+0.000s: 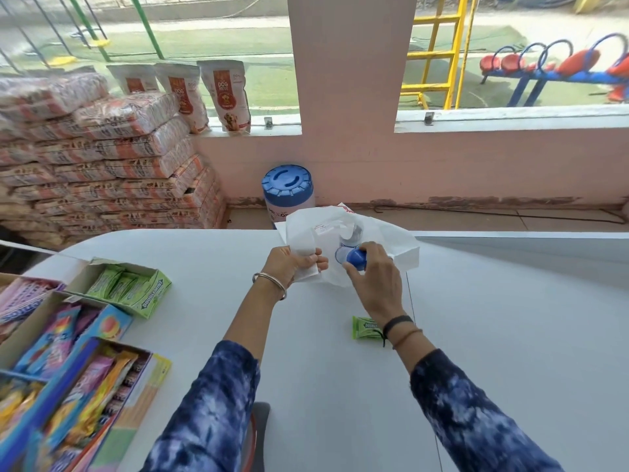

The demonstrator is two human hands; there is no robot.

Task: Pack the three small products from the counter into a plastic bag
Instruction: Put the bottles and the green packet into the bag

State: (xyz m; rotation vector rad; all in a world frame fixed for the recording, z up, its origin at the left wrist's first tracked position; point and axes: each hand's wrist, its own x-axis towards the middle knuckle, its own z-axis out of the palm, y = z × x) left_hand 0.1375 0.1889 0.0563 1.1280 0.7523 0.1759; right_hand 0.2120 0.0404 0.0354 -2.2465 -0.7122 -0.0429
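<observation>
head view | thin white plastic bag [374,233] mouth pinched open by left hand [294,264] | small blue-capped bottle [354,258] gripped by right hand [372,277], held at bag mouth | green gum pack [366,327] left on grey counter [510,335] | risk: bottle snagged on slack film, dropped outside

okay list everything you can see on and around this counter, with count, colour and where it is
plastic bag: one, white, far middle of counter, mouth held open
small bottle: one, blue cap, at the bag's mouth
gum pack: one, green, on counter under right wrist
gum display box: one, green, counter left
candy boxes: several, multicoloured, near left
jar: one, blue lid, behind counter
dog food pouches: three, white and red, window sill
stacked sacks: many, left
left hand: grips bag edge
right hand: holds bottle
</observation>
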